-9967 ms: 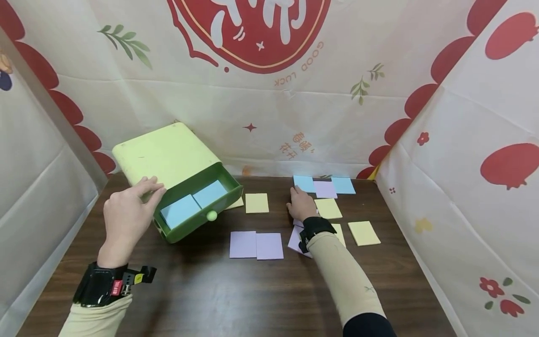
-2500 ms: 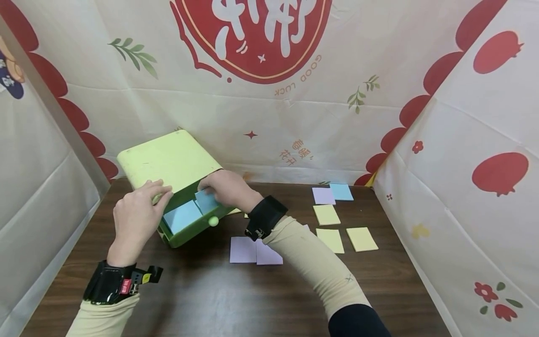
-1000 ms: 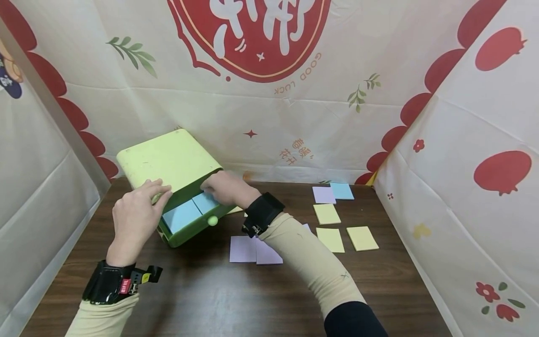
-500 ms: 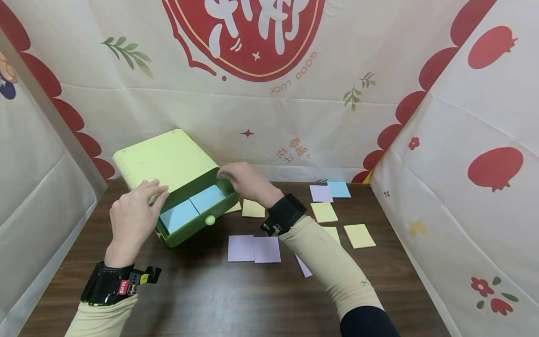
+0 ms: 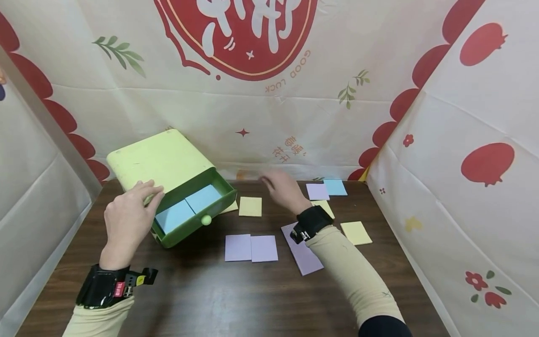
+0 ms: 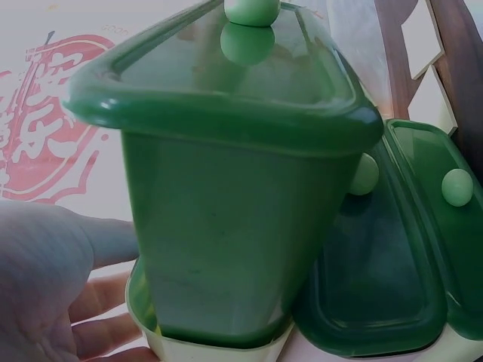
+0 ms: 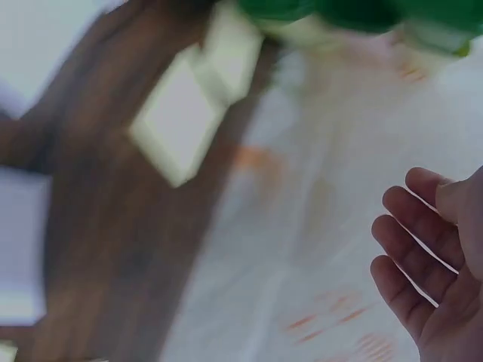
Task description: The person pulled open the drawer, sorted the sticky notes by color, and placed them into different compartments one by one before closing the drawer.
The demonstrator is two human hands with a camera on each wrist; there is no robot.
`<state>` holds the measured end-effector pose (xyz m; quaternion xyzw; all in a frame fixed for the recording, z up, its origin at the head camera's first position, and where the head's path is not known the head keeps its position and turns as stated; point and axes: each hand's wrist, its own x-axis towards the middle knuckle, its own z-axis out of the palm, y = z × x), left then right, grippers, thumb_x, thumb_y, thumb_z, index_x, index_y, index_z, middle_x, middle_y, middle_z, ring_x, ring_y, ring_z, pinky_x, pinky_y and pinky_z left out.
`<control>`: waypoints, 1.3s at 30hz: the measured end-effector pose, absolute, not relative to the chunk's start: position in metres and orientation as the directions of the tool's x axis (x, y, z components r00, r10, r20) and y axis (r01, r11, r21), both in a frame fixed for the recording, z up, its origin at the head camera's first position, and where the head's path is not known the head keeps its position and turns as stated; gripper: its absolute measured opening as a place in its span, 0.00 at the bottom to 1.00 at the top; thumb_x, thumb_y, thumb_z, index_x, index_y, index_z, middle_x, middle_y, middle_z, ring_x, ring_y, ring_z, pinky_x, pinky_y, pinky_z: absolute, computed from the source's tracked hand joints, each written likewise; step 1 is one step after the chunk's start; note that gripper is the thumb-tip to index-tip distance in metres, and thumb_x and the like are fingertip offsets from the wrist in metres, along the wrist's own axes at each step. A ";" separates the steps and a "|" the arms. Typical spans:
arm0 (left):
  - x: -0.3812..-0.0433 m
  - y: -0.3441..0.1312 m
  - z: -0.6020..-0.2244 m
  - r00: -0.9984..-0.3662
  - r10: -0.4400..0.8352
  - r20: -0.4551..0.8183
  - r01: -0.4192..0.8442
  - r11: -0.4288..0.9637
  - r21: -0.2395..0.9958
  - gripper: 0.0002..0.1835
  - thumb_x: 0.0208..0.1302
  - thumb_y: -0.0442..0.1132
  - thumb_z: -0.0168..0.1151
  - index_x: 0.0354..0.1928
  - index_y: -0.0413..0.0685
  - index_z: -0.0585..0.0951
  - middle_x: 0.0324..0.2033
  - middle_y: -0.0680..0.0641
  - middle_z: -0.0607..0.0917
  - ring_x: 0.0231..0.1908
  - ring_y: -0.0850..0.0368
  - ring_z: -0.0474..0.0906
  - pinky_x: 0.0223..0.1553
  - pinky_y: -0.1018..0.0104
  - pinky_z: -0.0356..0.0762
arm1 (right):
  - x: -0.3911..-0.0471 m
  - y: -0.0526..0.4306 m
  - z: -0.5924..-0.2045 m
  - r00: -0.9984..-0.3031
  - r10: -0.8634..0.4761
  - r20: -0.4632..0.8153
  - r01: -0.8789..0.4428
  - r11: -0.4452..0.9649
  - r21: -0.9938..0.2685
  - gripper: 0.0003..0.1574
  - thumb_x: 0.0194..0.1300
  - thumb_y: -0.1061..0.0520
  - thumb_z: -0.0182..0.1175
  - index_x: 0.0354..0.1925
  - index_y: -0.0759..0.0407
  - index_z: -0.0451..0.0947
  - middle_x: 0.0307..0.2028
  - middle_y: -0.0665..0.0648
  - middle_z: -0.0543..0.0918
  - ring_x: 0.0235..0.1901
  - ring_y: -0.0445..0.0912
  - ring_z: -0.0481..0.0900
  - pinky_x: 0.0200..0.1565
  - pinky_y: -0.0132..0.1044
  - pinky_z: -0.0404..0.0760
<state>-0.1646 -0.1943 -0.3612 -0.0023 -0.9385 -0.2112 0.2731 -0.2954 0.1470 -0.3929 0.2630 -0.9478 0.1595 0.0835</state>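
A light-green box (image 5: 162,159) stands at the back left, its dark-green drawer (image 5: 181,234) pulled out. Two blue sticky-note pads (image 5: 174,216) lie side by side inside. My left hand (image 5: 130,213) touches the near front edge of the box; its fingers (image 6: 102,332) extend beside the drawer in the left wrist view. My right hand (image 5: 285,191) hovers over the table, away from the drawer, fingers loosely bent and holding nothing. Below it is a yellow pad (image 5: 250,207). Purple pads (image 5: 237,248) lie in front of the drawer.
At the back right are a small purple pad (image 5: 317,192) and a blue pad (image 5: 335,187). More yellow pads (image 5: 356,233) and a long purple patch of pads (image 5: 302,250) lie around my right forearm. Two shut drawers (image 6: 377,264) show beside the pulled-out one.
My right hand took the back row's leftmost blue pad into the drawer, released it there, and has drawn back right. My left hand has stayed at the box edge.
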 end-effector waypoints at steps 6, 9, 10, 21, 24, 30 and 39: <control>-0.165 -0.194 -0.362 -0.846 -0.109 0.522 0.125 0.911 0.393 0.15 0.61 0.42 0.68 0.49 0.44 0.86 0.52 0.38 0.85 0.55 0.37 0.80 0.14 0.63 0.51 | -0.301 0.196 -0.439 -0.936 -0.335 0.106 -0.350 0.911 -0.218 0.17 0.75 0.52 0.49 0.53 0.54 0.80 0.51 0.55 0.84 0.54 0.50 0.81 0.57 0.47 0.76; -0.165 -0.194 -0.362 -0.844 -0.110 0.525 0.126 0.911 0.393 0.15 0.61 0.42 0.68 0.48 0.44 0.86 0.51 0.38 0.85 0.55 0.37 0.80 0.14 0.63 0.51 | -0.302 0.222 -0.457 -0.958 -0.278 0.068 -0.286 0.937 -0.200 0.16 0.75 0.55 0.51 0.55 0.57 0.79 0.52 0.59 0.82 0.55 0.54 0.80 0.56 0.50 0.76; -0.165 -0.194 -0.362 -0.844 -0.111 0.525 0.124 0.911 0.393 0.15 0.61 0.42 0.68 0.49 0.44 0.86 0.51 0.38 0.85 0.55 0.37 0.80 0.14 0.63 0.51 | -0.303 0.229 -0.462 -0.964 -0.261 0.052 -0.266 0.944 -0.192 0.17 0.74 0.56 0.51 0.56 0.57 0.78 0.53 0.60 0.81 0.55 0.55 0.79 0.56 0.51 0.76; -0.165 -0.196 -0.364 -0.824 -0.108 0.556 0.143 0.911 0.388 0.14 0.60 0.41 0.69 0.47 0.45 0.87 0.50 0.39 0.86 0.53 0.37 0.81 0.13 0.63 0.48 | -0.304 0.291 -0.498 -0.989 -0.064 -0.136 -0.039 0.983 -0.178 0.33 0.73 0.60 0.50 0.72 0.64 0.57 0.71 0.71 0.60 0.68 0.67 0.63 0.63 0.62 0.66; -0.166 -0.196 -0.365 -0.824 -0.106 0.556 0.146 0.909 0.390 0.15 0.60 0.41 0.69 0.47 0.45 0.87 0.50 0.39 0.86 0.53 0.37 0.81 0.13 0.63 0.48 | -0.305 0.302 -0.503 -0.984 -0.045 -0.172 -0.014 0.985 -0.173 0.36 0.74 0.60 0.46 0.75 0.64 0.49 0.74 0.71 0.52 0.72 0.68 0.55 0.65 0.64 0.62; -0.165 -0.196 -0.365 -0.824 -0.107 0.556 0.141 0.912 0.384 0.15 0.59 0.41 0.70 0.47 0.45 0.87 0.50 0.39 0.86 0.53 0.37 0.81 0.13 0.63 0.48 | -0.307 0.310 -0.509 -0.971 -0.058 -0.232 -0.014 0.982 -0.189 0.37 0.74 0.64 0.42 0.76 0.62 0.44 0.76 0.70 0.46 0.74 0.69 0.47 0.67 0.64 0.58; -0.167 -0.196 -0.366 -0.818 -0.101 0.567 0.145 0.917 0.372 0.16 0.58 0.41 0.70 0.48 0.44 0.87 0.50 0.38 0.86 0.52 0.37 0.82 0.13 0.63 0.48 | -0.311 0.302 -0.525 -0.981 -0.068 -0.182 -0.029 0.978 -0.207 0.34 0.74 0.64 0.42 0.75 0.59 0.52 0.75 0.70 0.51 0.73 0.67 0.50 0.66 0.67 0.57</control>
